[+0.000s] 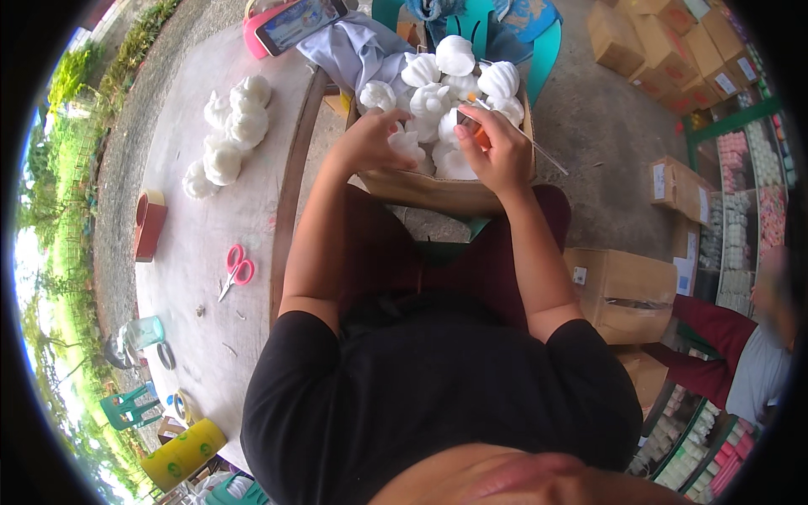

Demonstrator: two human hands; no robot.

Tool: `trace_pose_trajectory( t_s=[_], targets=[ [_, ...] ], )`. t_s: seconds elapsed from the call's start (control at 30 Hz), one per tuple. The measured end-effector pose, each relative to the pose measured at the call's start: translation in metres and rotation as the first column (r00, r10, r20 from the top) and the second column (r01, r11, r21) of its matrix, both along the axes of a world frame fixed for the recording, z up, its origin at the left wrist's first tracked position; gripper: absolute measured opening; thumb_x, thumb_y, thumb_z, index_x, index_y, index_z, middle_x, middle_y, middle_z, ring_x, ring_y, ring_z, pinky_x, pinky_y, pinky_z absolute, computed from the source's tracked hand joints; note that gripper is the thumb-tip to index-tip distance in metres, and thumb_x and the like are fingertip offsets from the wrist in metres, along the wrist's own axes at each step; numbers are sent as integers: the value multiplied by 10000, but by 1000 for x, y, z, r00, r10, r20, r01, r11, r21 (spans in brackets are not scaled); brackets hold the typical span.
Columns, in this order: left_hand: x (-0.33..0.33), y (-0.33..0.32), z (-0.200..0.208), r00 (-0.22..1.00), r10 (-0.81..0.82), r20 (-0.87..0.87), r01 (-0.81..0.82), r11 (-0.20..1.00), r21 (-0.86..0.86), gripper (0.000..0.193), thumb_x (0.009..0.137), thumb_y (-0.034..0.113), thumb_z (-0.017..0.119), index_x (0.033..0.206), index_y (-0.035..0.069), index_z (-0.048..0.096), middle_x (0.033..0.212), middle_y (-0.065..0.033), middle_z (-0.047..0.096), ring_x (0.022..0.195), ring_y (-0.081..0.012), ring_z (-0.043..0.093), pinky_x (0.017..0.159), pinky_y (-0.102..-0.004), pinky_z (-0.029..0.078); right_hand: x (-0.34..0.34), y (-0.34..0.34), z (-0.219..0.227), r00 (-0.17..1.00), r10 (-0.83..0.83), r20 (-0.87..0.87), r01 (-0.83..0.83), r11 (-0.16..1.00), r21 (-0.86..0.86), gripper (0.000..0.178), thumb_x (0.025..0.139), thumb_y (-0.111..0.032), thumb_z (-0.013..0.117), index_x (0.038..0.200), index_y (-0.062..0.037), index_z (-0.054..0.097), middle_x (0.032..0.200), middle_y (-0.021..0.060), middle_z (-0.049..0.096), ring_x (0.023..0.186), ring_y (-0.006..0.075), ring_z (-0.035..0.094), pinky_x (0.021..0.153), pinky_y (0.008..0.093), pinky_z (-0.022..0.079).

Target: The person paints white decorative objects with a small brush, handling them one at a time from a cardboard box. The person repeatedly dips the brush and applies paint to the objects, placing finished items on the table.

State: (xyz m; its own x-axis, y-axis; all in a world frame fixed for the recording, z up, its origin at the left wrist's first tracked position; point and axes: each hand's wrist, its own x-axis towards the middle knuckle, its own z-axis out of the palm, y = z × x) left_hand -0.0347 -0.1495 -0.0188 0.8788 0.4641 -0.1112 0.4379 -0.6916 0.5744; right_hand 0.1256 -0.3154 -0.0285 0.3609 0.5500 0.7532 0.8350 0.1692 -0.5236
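Observation:
A cardboard box (438, 195) at my knees is full of white, ribbed, pumpkin-like balls (455, 56). My left hand (374, 141) reaches over its near left side, thumb and fingers curved round one white ball (407, 146). Over the box's right side, my right hand (498, 150) is closed on a small tool with orange and dark parts (481, 138); its exact kind is hard to make out. A thin pale rod (551, 158) sticks out to the right of that hand. Fingers partly hide the ball and the tool.
On the table (189, 295) at left lie more white balls (247, 129), pink scissors (238, 268), a tape roll (150, 225) and a phone (300, 23). Cardboard boxes (623, 286) and filled shelves (736, 210) stand at right. Another person (757, 362) sits at lower right.

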Motion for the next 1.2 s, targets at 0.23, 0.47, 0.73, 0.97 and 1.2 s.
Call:
trace_pose_trajectory(
  t_s=[0.23, 0.47, 0.73, 0.97, 1.2],
  targets=[
    [-5, 8, 2, 991, 95, 92, -75, 978, -196, 739, 649, 385, 817, 1229, 2, 567, 1044, -194, 642, 954, -280, 632, 817, -347, 508, 0, 0, -2, 1000, 16, -7, -16, 1000, -10, 241, 815, -254, 704, 976, -80, 664, 778, 60, 658, 623, 210, 630, 551, 303, 491],
    [8, -13, 3, 737, 592, 325, 191, 279, -941, 654, 868, 500, 572, 1284, 7, 468, 1176, -153, 569, 993, -245, 607, 812, -338, 546, 0, 2, -2, 1000, -11, 1, 11, 1000, -5, 259, 813, -281, 708, 982, -88, 666, 818, 61, 676, 634, 203, 641, 563, 302, 504],
    [27, -24, 0, 709, 687, 159, 209, 10, -978, 648, 891, 588, 464, 1261, 57, 482, 1169, -119, 592, 994, -253, 630, 764, -336, 591, 1, 1, -4, 999, 31, 24, -30, 999, -22, 316, 798, -292, 717, 1058, -120, 665, 820, 51, 675, 653, 200, 648, 578, 305, 506],
    [32, -31, -3, 774, 593, 221, 133, 188, -973, 646, 902, 552, 459, 1281, 29, 459, 1122, -126, 617, 951, -233, 655, 687, -315, 605, -4, -3, 2, 959, 106, 263, -71, 988, -141, 451, 794, -289, 705, 1212, -145, 619, 745, 34, 629, 601, 194, 611, 557, 308, 492],
    [26, -32, -17, 770, 551, 322, 232, 228, -946, 573, 902, 435, 522, 1275, 9, 440, 1159, -133, 583, 997, -249, 634, 725, -364, 595, -5, 0, 1, 973, 57, 223, -15, 983, -184, 475, 790, -262, 702, 1243, -154, 605, 723, 28, 634, 596, 186, 621, 554, 306, 495]
  ],
)
